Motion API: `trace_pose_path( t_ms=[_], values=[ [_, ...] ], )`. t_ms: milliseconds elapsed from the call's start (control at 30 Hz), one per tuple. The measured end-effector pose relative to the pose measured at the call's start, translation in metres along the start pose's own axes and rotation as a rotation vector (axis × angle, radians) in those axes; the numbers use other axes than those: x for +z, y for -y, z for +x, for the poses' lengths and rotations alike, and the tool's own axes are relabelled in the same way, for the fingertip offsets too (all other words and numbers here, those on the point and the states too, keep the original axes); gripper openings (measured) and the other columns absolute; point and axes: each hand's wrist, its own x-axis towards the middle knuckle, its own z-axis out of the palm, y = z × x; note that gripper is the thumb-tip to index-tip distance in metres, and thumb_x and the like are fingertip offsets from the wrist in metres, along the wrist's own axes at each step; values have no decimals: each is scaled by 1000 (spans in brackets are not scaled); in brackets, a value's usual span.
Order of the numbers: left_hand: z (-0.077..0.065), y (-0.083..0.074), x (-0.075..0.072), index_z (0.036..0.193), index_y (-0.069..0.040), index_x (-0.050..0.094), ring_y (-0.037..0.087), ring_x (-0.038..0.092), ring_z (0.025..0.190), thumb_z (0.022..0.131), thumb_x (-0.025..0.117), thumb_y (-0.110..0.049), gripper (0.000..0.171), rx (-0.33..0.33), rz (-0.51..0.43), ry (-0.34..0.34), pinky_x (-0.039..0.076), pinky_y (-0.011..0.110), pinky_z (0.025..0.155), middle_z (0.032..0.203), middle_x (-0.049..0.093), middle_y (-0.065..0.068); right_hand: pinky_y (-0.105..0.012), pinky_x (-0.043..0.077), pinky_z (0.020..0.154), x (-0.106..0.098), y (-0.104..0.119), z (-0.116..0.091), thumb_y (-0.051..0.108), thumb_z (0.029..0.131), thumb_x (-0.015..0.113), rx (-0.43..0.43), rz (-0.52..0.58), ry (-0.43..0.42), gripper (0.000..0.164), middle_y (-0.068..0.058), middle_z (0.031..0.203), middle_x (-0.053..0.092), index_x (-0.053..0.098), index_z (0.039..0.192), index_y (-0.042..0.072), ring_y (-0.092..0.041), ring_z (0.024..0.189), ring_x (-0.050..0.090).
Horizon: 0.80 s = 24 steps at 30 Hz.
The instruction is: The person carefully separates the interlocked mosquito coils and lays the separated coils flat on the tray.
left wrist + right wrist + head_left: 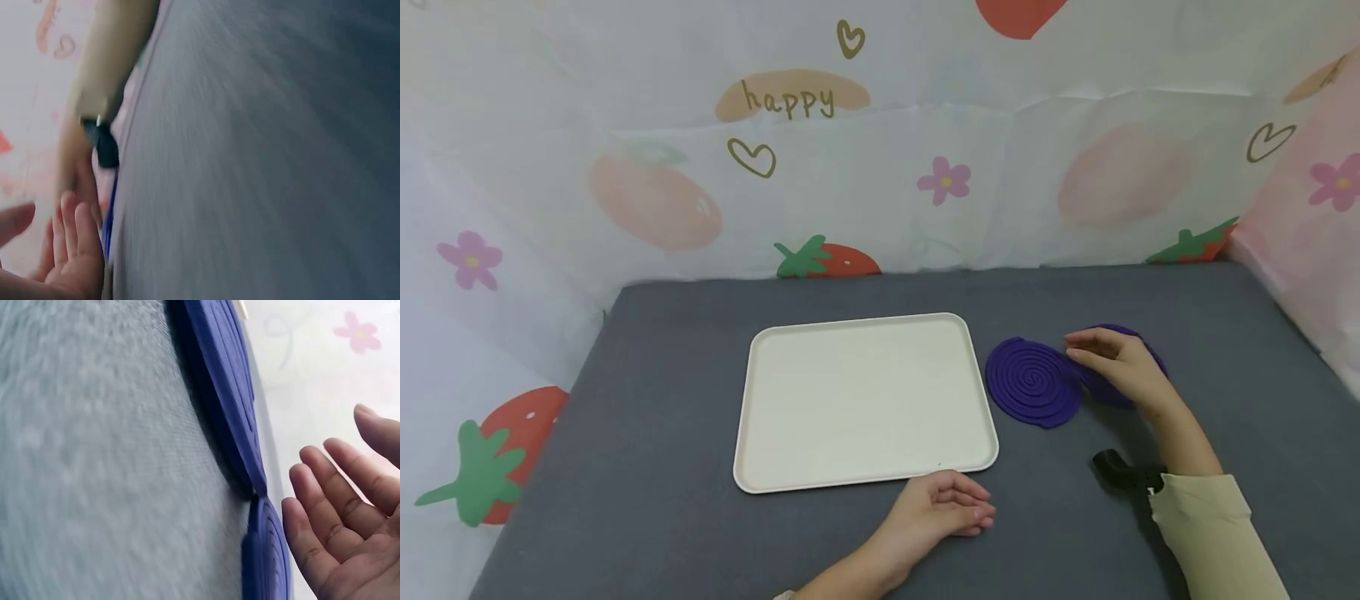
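Head view: a white tray [865, 404] on the grey counter [647, 417]; by its near right corner, the left hand [936, 510], loosely bent, holds nothing. Rightward lie two purple coils [1033, 382]; the right hand [1118, 368] hovers over the rightmost, fingers relaxed, empty: likely a reach, where gripping needs fingers lowered and curled.

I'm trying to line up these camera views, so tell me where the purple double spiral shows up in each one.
Head: the purple double spiral is right of centre, beside the tray, partly hidden by the right hand.
Left wrist: a thin sliver at lower left, alongside that hand.
Right wrist: a long slanted band, top centre to bottom.
Shared landmark: the right hand, in all three.
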Motion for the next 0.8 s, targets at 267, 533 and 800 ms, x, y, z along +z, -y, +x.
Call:
trace_pose_path(
  t_ms=[267, 533, 800],
  values=[
    [35, 16, 54, 123, 15, 49, 27, 61, 106, 89, 53, 3, 36, -56, -154, -66, 51, 34, 88, 115, 62, 21, -23, 44, 88, 9, -6, 4, 28, 97, 55, 21, -5, -5, 46, -24, 125, 55, 51, 130, -4, 6, 97, 51],
    [71, 8, 82, 142, 13, 18, 35, 40, 128, 87, 49, 3, 65, 57, -348, -290, 34, 44, 106, 139, 41, 25, -55, 38, 98, 13, 0, 8, 26, 98, 53, 14, -66, 105, 50, -27, 132, 48, 44, 134, -6, -41, 120, 46],
    [77, 7, 92, 145, 9, 13, 36, 32, 133, 87, 50, 0, 70, 81, -400, -347, 29, 47, 109, 143, 35, 23, -55, 40, 97, 12, 2, 11, 16, 94, 59, -33, -140, 78, 47, -27, 131, 48, 46, 133, -6, -43, 120, 45]
  ],
)
